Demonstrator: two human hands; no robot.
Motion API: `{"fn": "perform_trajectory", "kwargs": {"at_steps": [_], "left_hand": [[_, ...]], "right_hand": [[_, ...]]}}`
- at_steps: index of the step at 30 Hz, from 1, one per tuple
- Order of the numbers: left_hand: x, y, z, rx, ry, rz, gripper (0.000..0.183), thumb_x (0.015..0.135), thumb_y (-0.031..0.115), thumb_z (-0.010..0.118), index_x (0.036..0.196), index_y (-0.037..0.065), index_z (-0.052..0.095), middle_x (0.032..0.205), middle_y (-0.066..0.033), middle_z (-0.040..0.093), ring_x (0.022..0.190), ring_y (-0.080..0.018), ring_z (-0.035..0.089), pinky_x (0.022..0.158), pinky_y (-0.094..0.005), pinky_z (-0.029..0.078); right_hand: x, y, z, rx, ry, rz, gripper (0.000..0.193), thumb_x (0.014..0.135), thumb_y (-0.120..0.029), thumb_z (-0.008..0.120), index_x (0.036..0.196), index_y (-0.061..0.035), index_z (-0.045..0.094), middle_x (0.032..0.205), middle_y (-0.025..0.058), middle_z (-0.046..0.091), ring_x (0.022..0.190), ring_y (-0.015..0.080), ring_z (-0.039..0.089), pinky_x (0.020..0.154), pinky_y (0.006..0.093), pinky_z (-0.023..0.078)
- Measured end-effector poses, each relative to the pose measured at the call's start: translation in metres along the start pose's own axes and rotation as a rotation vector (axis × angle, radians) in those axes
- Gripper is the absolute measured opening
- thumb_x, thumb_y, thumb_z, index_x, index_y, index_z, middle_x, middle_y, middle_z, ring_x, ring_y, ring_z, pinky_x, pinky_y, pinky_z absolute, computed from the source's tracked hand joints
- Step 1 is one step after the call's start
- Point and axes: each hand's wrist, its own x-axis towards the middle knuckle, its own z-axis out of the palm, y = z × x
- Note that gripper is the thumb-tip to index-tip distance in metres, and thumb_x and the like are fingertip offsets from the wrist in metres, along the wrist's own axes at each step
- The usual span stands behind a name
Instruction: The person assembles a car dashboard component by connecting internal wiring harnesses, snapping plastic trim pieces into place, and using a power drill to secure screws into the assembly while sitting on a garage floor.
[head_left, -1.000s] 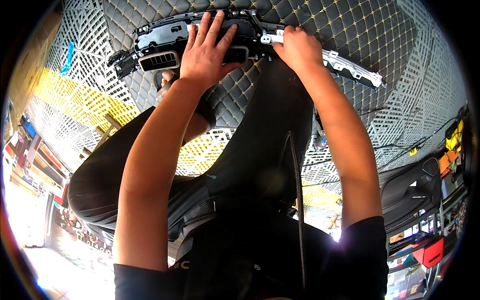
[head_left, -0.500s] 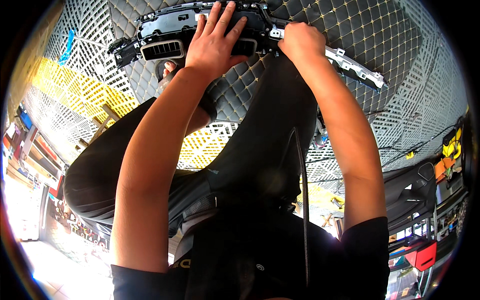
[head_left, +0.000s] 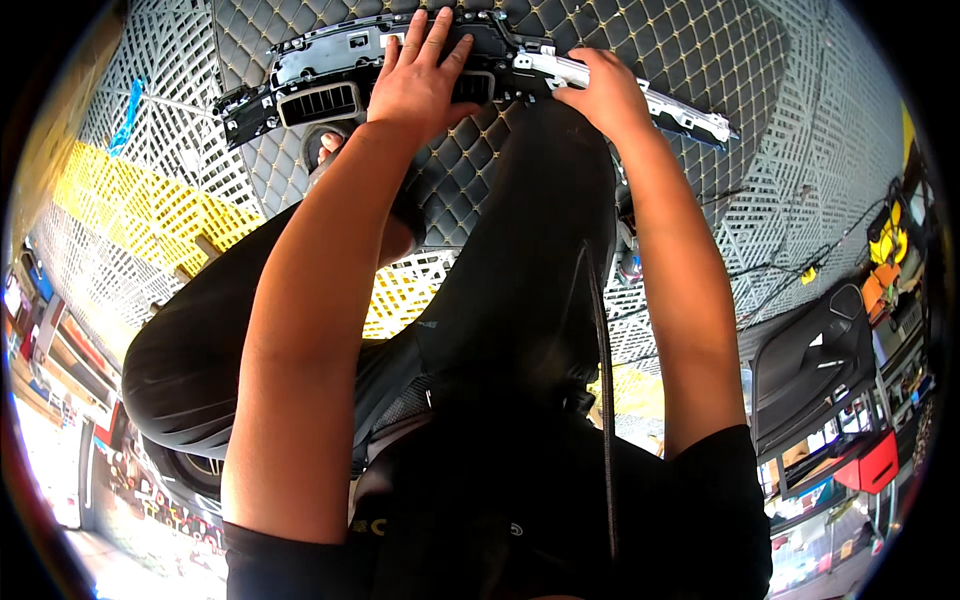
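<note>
A long black car dashboard vent panel [head_left: 310, 62] lies on the quilted mat at the top of the view, a rectangular air vent near its left end. My left hand [head_left: 415, 90] rests flat on it with fingers spread, partly covering a second vent. A silver bracket strip [head_left: 690, 117] extends rightward from the panel's right end, slanting toward me. My right hand [head_left: 612, 95] is on this strip, thumb on the near side and fingers over the far side. Its fingertips are partly hidden. Whether strip and panel are joined cannot be made out.
Beneath the panel is a black quilted mat [head_left: 700, 50] with light stitching, over grey and yellow plastic floor grating [head_left: 130, 190]. My bent legs are close below. A black car door panel [head_left: 815, 365], a red box [head_left: 866, 462] and cables lie at the right.
My right hand has loosened from a tight fist, so more of the silver strip shows between thumb and fingers. The left hand stays flat on the panel. The whole view has shifted slightly.
</note>
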Motion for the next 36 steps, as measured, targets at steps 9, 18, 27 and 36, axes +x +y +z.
{"fn": "perform_trajectory", "kwargs": {"at_steps": [9,18,27,36], "left_hand": [[0.0,-0.003,0.005,0.01,0.01,0.022,0.095,0.08,0.059,0.08,0.159,0.021,0.042,0.173,-0.0107,0.014,0.159,-0.0366,0.012,0.126,-0.0566,0.024],[-0.001,-0.004,0.013,0.095,-0.021,0.013,0.096,0.083,0.064,0.075,0.161,0.022,0.038,0.174,-0.0112,0.01,0.16,-0.0358,0.008,0.127,-0.0524,0.023],[-0.015,0.036,-0.033,0.477,-0.167,-0.066,0.087,0.092,0.06,0.068,0.164,0.027,0.03,0.173,-0.0085,0.015,0.159,-0.0315,0.018,0.127,-0.0529,0.022],[-0.01,0.059,-0.066,0.399,-0.048,0.093,0.057,0.096,0.034,0.067,0.149,0.018,0.053,0.156,-0.0046,0.051,0.147,-0.0275,0.042,0.123,-0.045,0.033]], "right_hand": [[-0.099,0.067,0.018,-0.013,0.357,0.209,0.039,0.087,-0.021,0.075,0.125,-0.0168,0.066,0.122,0.0065,0.07,0.113,0.0329,0.065,0.093,0.0463,0.055],[-0.196,0.129,0.104,-0.079,0.355,0.011,0.036,0.092,-0.024,0.065,0.128,-0.0259,0.062,0.134,0.0039,0.058,0.121,0.0334,0.057,0.101,0.0453,0.05],[-0.18,0.129,0.072,0.05,0.161,0.202,0.035,0.086,-0.033,0.071,0.12,-0.0272,0.064,0.126,0.0025,0.059,0.123,0.0325,0.056,0.099,0.0461,0.051],[-0.176,0.135,0.063,0.06,0.087,0.251,0.05,0.073,-0.027,0.091,0.114,-0.0249,0.063,0.124,0.0031,0.057,0.124,0.03,0.055,0.1,0.0468,0.049]]}}
